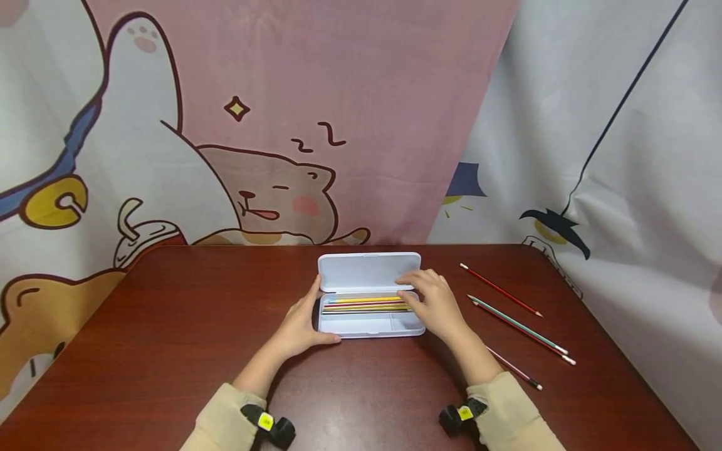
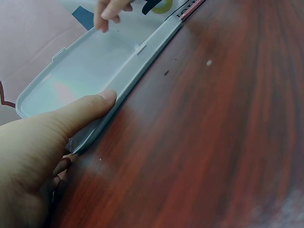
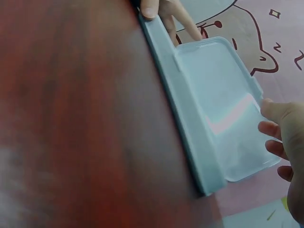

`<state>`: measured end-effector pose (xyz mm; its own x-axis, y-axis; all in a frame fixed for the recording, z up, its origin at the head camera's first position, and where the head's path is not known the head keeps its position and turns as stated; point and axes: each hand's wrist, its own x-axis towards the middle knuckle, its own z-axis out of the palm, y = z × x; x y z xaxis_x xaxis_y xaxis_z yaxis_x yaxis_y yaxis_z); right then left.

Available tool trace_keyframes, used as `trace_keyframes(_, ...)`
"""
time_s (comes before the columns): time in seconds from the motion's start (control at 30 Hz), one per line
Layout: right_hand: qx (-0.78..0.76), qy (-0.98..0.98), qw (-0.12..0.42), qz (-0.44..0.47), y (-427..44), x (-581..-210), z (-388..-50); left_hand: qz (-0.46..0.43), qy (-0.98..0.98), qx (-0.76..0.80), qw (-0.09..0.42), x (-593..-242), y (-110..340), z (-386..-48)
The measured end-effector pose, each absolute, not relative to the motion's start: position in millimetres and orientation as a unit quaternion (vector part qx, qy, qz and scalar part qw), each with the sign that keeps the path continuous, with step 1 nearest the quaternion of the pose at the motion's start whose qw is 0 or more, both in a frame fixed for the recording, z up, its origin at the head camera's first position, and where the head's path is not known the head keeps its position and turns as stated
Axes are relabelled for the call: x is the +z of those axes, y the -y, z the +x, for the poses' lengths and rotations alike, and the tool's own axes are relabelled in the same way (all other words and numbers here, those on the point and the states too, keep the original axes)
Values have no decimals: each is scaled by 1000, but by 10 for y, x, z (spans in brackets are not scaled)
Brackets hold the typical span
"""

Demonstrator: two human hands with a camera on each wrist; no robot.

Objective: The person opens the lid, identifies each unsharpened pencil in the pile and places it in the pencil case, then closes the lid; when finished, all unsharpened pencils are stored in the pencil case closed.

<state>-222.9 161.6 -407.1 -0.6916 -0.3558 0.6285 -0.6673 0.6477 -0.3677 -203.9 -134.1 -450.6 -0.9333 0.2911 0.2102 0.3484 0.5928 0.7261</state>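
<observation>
A white plastic pencil case [image 1: 355,324] lies with its lid [image 1: 361,270] raised at the back. Several pencils [image 1: 361,307], yellow and dark red among them, lie in its long rear compartment. My left hand [image 1: 296,324] grips the case's left end, the thumb on the front edge and the fingers toward the back; the left wrist view shows that thumb on the front wall. Over the right end is my right hand [image 1: 437,305], fingers loosely bent near the lid and the pencils' right ends, which it partly hides. Nothing shows in its grasp.
Right of the case several loose pencils lie on the brown table [image 1: 186,338]: a red one [image 1: 502,289], a green one [image 1: 519,326] beside another red one, and a pinkish one [image 1: 513,368] partly behind the right forearm. A printed curtain [image 1: 395,125] hangs behind.
</observation>
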Motion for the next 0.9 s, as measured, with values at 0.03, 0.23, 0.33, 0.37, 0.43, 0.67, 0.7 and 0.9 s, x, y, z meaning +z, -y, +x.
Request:
trace_keyframes(0.03,298,869,263,295,-1621,-4041,-2235,-178,892,-414,35,-4506,1340,-2038)
trace_keyframes(0.23,291,872,264,291,-1658,-3881,-2291,-176,893,-413,33,-4499,1342,-2027)
trace_keyframes(0.33,278,880,259,285,-1679,-3810,-2331,-177,894,-411,31,-4500,1340,-2028)
trace_keyframes(0.37,274,883,254,283,-1685,-3786,-2344,-177,894,-411,31,-4500,1340,-2029)
trace_keyframes(0.43,265,892,240,278,-1691,-3745,-2377,-178,894,-409,32,-4502,1340,-2034)
trace_keyframes(0.67,245,919,165,262,-1676,-3647,-2483,-178,895,-409,35,-4520,1342,-2046)
trace_keyframes(0.7,241,922,156,260,-1673,-3646,-2495,-178,894,-409,35,-4521,1341,-2046)
trace_keyframes(0.9,227,935,112,248,-1658,-3672,-2523,-181,892,-412,41,-4519,1345,-2048)
